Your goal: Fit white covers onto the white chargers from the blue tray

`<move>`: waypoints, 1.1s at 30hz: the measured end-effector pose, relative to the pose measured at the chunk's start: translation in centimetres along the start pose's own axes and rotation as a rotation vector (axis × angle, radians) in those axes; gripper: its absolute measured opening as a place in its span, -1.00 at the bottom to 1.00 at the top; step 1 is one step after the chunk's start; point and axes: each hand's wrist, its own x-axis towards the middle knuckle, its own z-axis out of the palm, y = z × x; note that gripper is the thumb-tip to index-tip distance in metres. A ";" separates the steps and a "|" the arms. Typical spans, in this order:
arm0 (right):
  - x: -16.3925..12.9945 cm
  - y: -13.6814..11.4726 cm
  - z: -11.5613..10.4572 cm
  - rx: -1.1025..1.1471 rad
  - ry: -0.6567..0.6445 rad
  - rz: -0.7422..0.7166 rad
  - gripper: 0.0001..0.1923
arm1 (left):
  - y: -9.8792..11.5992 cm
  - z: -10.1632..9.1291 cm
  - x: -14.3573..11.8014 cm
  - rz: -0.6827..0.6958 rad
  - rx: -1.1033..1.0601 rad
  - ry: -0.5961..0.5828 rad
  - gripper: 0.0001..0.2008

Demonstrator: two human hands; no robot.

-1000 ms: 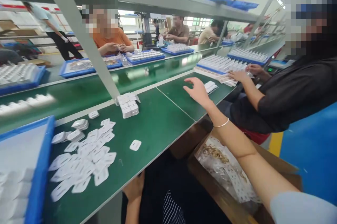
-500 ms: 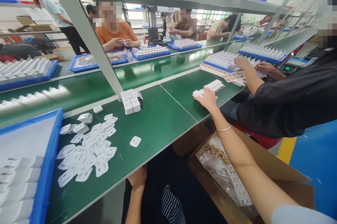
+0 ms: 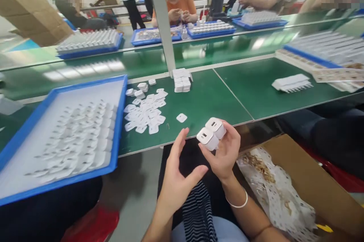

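Observation:
My right hand (image 3: 226,153) grips two white USB chargers (image 3: 211,134) side by side, their faces with dark port slots turned up toward me. Just left of them, my left hand (image 3: 182,175) is open and holds nothing, thumb spread from the fingers. Beyond my hands, one white square cover plate (image 3: 181,117) lies alone on the green table (image 3: 216,101). A loose heap of similar plates (image 3: 148,111) spreads further left, with small stacks behind it. At the back stands a block of stacked white pieces (image 3: 182,80).
On the left is a blue-rimmed tray (image 3: 121,120) with rows of white chargers. A row of white chargers (image 3: 292,82) lies on the table at right. Below the table edge stands a cardboard box (image 3: 309,166) with plastic scraps. Several people work across the line.
My right hand has come back from the row at right with two chargers. My left hand has risen from below the table edge beside it. The view has swung left.

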 end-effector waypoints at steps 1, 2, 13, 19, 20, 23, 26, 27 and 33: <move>-0.7 -0.4 0.7 0.021 -0.001 -0.011 -0.14 | 0.2 0.4 -0.3 0.025 -0.028 0.003 -0.17; -1.3 -0.6 1.2 0.030 -0.003 -0.021 -0.14 | 0.2 0.8 -0.5 0.026 -0.063 -0.001 -0.16; -5.1 -3.0 2.8 0.158 -0.049 0.090 -0.13 | 0.2 0.7 -1.2 -0.070 -0.404 0.060 -0.31; -5.0 -2.7 2.5 0.288 -0.251 0.197 -0.28 | -1.1 0.2 -1.4 -0.052 -0.479 0.333 -0.48; -5.0 -2.5 2.4 0.320 -0.246 0.215 -0.37 | -1.4 0.2 -1.3 -0.052 -0.484 0.384 -0.48; -5.2 -2.3 2.5 0.315 -0.197 0.186 -0.57 | -2.1 0.2 -0.8 -0.068 -0.530 0.453 -0.52; -5.5 -2.6 2.7 0.246 -0.223 0.141 -0.60 | -2.4 -0.2 -0.6 -0.070 -0.586 0.416 -0.50; -5.6 -2.7 2.7 0.241 -0.231 0.136 -0.60 | -2.6 -0.5 -0.6 -0.075 -0.595 0.383 -0.47; -2.7 -3.3 3.5 0.272 -0.499 0.198 -0.77 | -4.1 -3.6 -0.7 -0.068 -0.501 0.418 -0.39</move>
